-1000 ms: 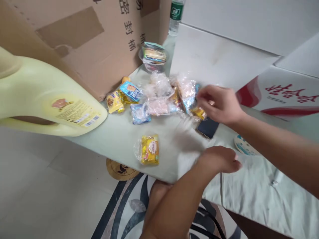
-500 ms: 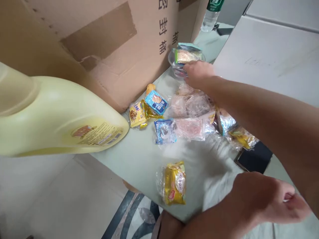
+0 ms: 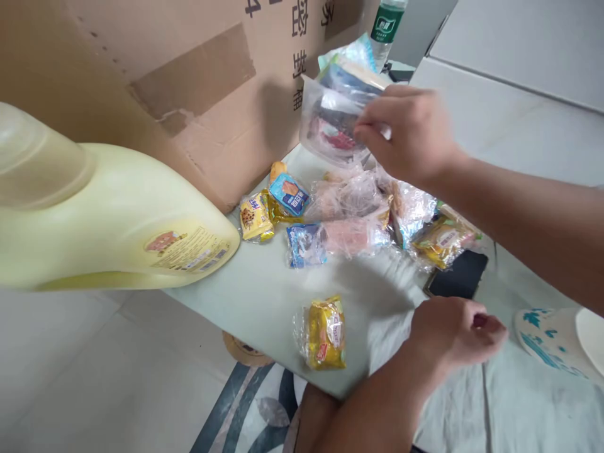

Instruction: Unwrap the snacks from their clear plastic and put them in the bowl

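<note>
My right hand [image 3: 406, 132] pinches the rim of a clear plastic bowl [image 3: 314, 123], which is tilted and lifted off the table beside the cardboard box. Inside the bowl are packets, among them a light-blue one [image 3: 361, 53] and something dark with red. My left hand [image 3: 457, 333] is curled into a fist above the cloth, near a black phone [image 3: 457, 275], with nothing visible in it. Beneath the bowl lies a pile of clear crumpled wrappers [image 3: 353, 198]. A yellow snack packet [image 3: 327, 333] sits alone near the table edge; a blue-white packet [image 3: 306, 245] is behind it.
A large cardboard box [image 3: 202, 126] stands at the back left, with a pale yellow jug [image 3: 141, 207] before it. A water bottle [image 3: 387, 28] is at the back. More snack packets [image 3: 443, 242] lie by the phone. A paper cup [image 3: 552, 340] lies at right.
My right hand has raised and tilted the plastic bowl off the table toward me. My left fist appears farther left in view. The paper cup at the right has come into sight.
</note>
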A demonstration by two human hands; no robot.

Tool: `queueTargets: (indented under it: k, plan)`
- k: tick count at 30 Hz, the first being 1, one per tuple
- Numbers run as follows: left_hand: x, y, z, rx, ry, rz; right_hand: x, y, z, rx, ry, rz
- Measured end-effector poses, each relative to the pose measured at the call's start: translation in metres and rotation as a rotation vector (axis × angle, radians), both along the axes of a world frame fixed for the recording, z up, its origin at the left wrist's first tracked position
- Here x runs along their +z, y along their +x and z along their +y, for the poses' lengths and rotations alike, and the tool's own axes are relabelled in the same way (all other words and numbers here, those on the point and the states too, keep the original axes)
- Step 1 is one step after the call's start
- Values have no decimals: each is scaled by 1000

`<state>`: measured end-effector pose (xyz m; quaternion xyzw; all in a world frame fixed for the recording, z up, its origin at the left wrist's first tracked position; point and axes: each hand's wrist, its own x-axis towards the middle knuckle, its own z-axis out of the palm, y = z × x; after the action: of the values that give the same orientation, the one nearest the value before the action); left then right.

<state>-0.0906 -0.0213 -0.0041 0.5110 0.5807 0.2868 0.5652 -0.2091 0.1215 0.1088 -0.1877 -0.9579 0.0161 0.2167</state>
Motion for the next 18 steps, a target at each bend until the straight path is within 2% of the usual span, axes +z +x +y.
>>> queueTargets:
  k: [1,3,6,9,11,14,16,18]
  plan:
    - [2,3,-1,-4,-4,-4,5,13,-10,22,-22,59]
    - [5,9,-3,-7,8,-14,12,39,-26,-23,-138,146]
    - [10,22,-8,-26,52,-4,9,72,-33,-169,-510,283]
    - [12,35,-13,-28,106,49,-7,100,-13,-271,-880,542]
    - [11,43,-15,1,156,93,-19,119,9,-280,-1019,659]
    - [7,48,-16,28,188,154,-30,151,32,-258,-1085,750]
    - [5,48,-16,36,190,198,-29,177,31,-266,-1039,917]
    - [4,46,-16,37,180,234,-22,208,18,-265,-929,1067]
